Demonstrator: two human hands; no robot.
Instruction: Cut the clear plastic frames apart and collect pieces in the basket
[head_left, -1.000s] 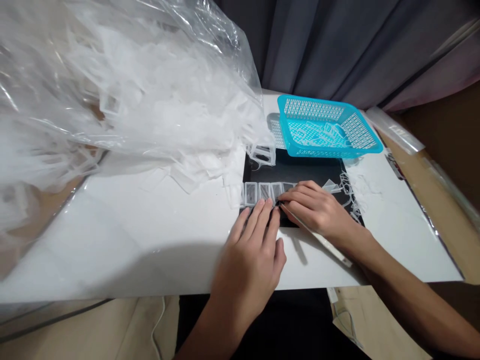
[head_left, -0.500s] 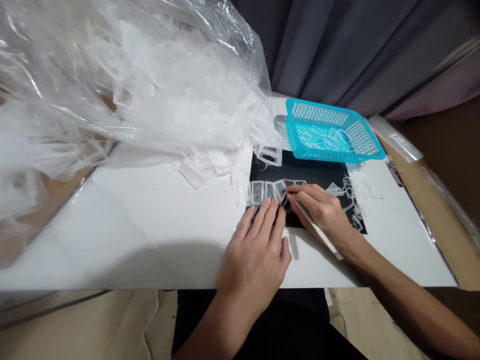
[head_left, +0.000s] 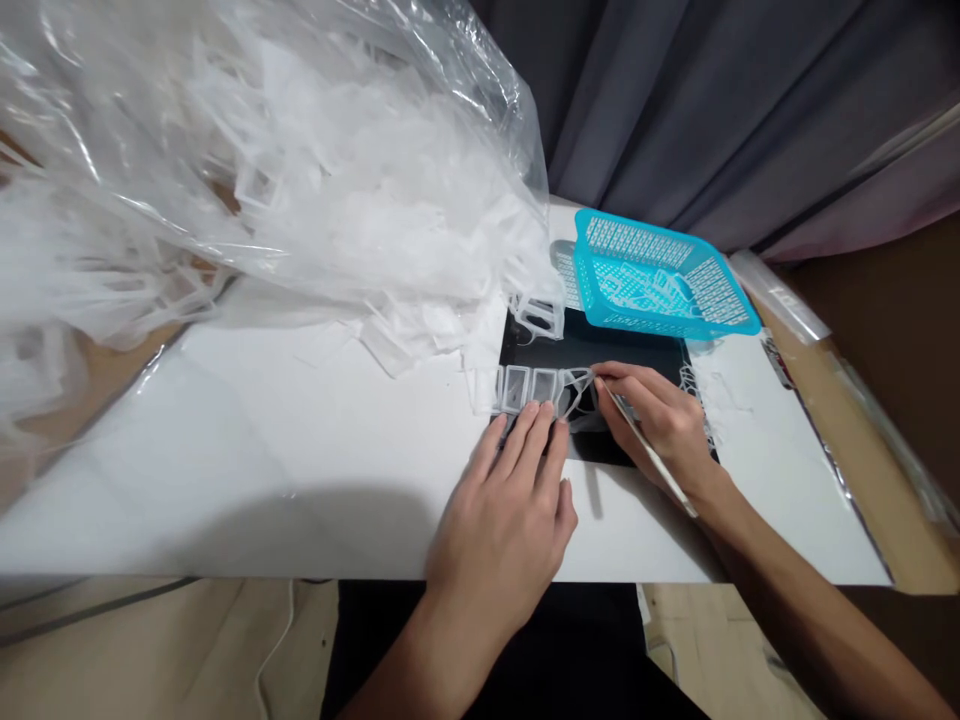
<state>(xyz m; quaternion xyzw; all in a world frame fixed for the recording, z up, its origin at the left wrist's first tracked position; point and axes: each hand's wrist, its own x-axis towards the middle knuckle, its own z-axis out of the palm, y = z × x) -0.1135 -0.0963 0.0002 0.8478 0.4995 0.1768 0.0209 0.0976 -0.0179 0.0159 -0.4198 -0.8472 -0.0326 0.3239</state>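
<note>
On the white table lies a black mat (head_left: 600, 345) with a strip of translucent white frame-shaped pieces (head_left: 544, 388) across it. My left hand (head_left: 510, 500) rests flat, fingers spread, its fingertips on the lower edge of the strip. A thin pale stick-like tool (head_left: 652, 452) is in my right hand (head_left: 652, 415), slanting down past the palm. The thumb and index finger of that hand are pinched at the strip's right end, where thin white strands stretch from the pieces to the fingertips. The tool's tip is hidden by the fingers.
A large clear bag (head_left: 360, 190) full of white pieces covers the table's back left. Behind the mat stands a blue basket (head_left: 667, 320) with some pieces in it. Loose white scraps (head_left: 724, 400) lie right of the mat, near a grey curtain (head_left: 675, 110) at the back.
My right hand has moved slightly right, pulling white strands out from the strip. The left hand has stayed nearly in place. The view has shifted a little.
</note>
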